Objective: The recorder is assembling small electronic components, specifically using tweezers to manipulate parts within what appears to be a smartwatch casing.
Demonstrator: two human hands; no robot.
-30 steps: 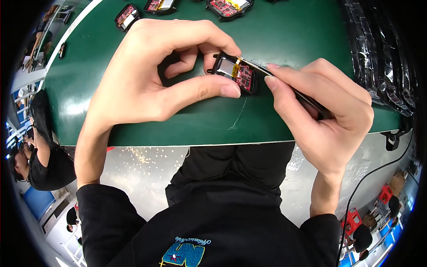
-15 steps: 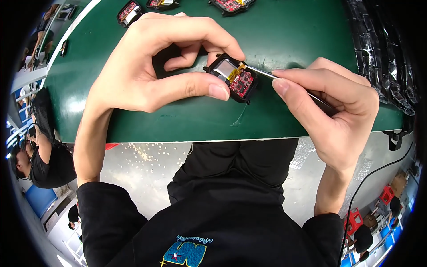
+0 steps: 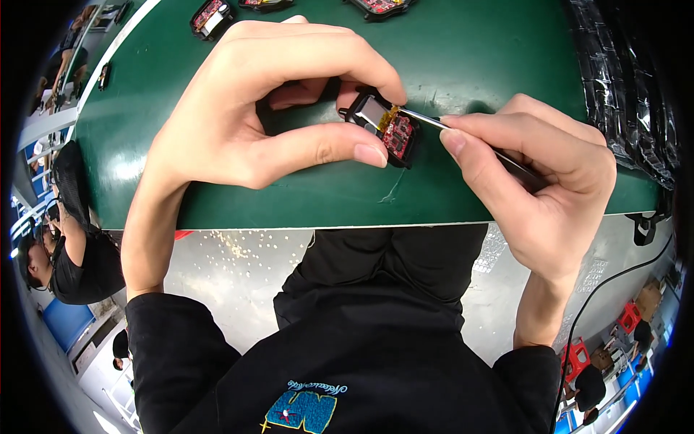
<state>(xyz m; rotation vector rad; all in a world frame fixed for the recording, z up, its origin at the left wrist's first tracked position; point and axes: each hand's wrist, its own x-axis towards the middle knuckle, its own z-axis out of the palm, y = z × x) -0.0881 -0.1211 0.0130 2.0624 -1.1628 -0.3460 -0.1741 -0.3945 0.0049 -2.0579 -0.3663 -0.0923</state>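
Holding: left hand (image 3: pixel 238 108) is closed in a pinch on a small black open-backed device (image 3: pixel 382 124) – index fingertip on its far edge, thumb tip along its near edge.
Location: device sits raised just above the green table (image 3: pixel 491 65), between the two hands, tilted with its open side up.
Inside: red circuit board at the near end, silver battery-like block at the far end, a bit of amber tape between them.
Right hand: right hand (image 3: pixel 538 181) is curled shut around a thin metal tool (image 3: pixel 463 134), pen grip – its tip touches the device at the amber tape.
Weight: judging by the two-finger hold, very light.
Stiffness: shell looks rigid plastic; board and tape look fragile, easy to scratch or tear.
Slip: smooth small casing – could twist out under sideways tool pressure.
Grip point: outer casing edges only, as now; keep fingers off the exposed board.
Tool load: light touch advisable, since the pinch is the only support.
Nearby: three more open devices (image 3: pixel 210 16) along the table's far edge, well apart from the hands; black plastic wrapping (image 3: pixel 622 79) at the right.
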